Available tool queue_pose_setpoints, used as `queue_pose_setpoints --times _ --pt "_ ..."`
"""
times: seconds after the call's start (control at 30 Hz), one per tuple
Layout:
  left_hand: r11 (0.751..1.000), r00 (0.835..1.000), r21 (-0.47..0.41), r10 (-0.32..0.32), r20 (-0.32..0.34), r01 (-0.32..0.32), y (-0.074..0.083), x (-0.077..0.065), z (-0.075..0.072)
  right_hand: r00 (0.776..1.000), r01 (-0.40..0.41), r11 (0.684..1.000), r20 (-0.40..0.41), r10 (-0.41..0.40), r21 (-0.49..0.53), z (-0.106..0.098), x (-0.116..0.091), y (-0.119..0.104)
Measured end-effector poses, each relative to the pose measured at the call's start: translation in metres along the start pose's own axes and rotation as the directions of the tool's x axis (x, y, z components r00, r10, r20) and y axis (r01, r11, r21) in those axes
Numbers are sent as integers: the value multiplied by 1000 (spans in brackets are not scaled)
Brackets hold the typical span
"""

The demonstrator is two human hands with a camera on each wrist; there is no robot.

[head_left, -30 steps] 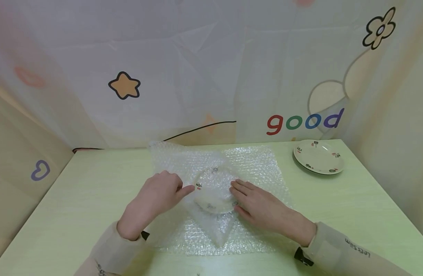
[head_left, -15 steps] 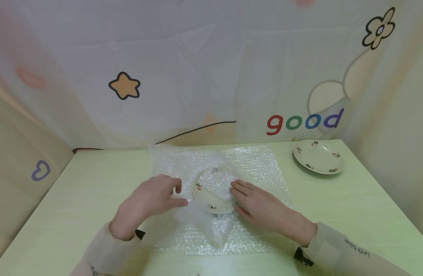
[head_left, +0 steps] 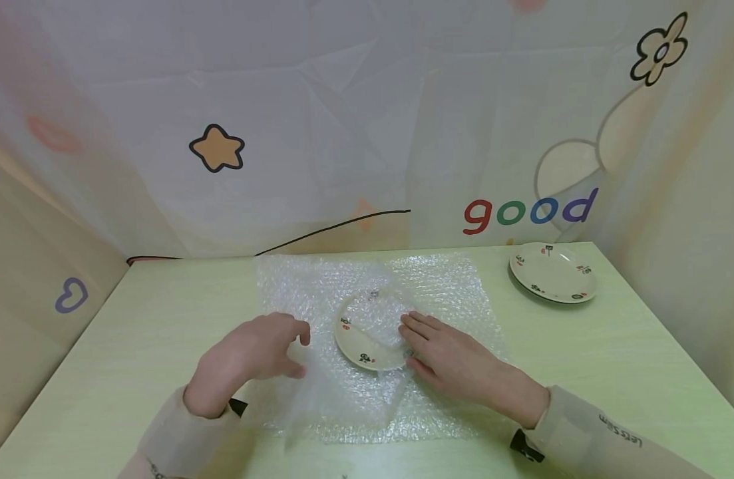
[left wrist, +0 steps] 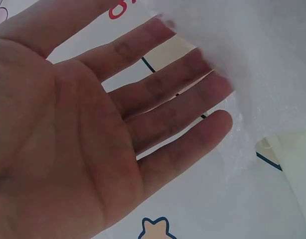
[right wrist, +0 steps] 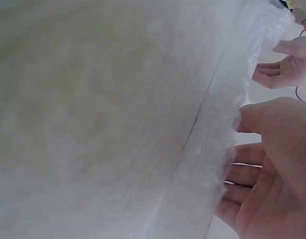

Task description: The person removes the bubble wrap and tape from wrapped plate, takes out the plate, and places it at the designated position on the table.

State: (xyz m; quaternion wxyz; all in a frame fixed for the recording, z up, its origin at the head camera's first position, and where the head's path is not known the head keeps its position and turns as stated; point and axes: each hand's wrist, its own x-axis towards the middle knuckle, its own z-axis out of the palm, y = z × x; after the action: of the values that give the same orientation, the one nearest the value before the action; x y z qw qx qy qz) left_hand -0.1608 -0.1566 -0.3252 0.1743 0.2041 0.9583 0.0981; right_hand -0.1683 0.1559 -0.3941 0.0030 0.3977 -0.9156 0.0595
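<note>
A round cream plate [head_left: 357, 346] with small printed motifs lies in the middle of a bubble wrap sheet [head_left: 450, 286] on the table. Clear wrap covers its upper and right part, while the lower left of the plate shows bare. My left hand [head_left: 253, 356] is left of the plate, thumb and fingers apart; in the left wrist view the fingers extend loosely and their tips touch the wrap [left wrist: 272, 64]. My right hand [head_left: 447, 349] rests with extended fingers on the wrap over the plate's right edge. In the right wrist view, wrap hides some of its fingertips.
More plates [head_left: 552, 273], stacked, sit at the back right of the pale green table [head_left: 163, 306]. A printed curtain [head_left: 319, 133] hangs behind the table and at both sides.
My left hand has moved left and a little toward me, away from the plate. The wrap flap has come off the plate's lower left, baring it. The right hand stays put.
</note>
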Motion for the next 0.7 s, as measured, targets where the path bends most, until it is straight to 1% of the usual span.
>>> queue_pose_setpoints --times 0.2,0.37,0.43,0.53,0.6,0.7 --pt "1000 999 1 -7 48 7 -4 -1 1 1000 -7 1000 4 7 1 1 0 1" --pt "1000 995 -20 21 94 -19 -8 -2 0 1000 -11 1000 11 11 5 1 1 1" --pt "999 994 -36 41 98 -38 -10 -2 -1 1000 -8 1000 7 8 4 1 1 1" --pt "998 995 -52 50 91 -46 -11 -2 0 1000 3 1000 -3 -3 -5 1 1 1" --pt "997 995 -63 42 86 -37 -10 -2 1 1000 10 1000 -10 -10 -13 1 1 1" --pt "998 996 -67 14 85 -8 -8 -2 3 1000 17 1000 -14 -17 -20 1 0 1"
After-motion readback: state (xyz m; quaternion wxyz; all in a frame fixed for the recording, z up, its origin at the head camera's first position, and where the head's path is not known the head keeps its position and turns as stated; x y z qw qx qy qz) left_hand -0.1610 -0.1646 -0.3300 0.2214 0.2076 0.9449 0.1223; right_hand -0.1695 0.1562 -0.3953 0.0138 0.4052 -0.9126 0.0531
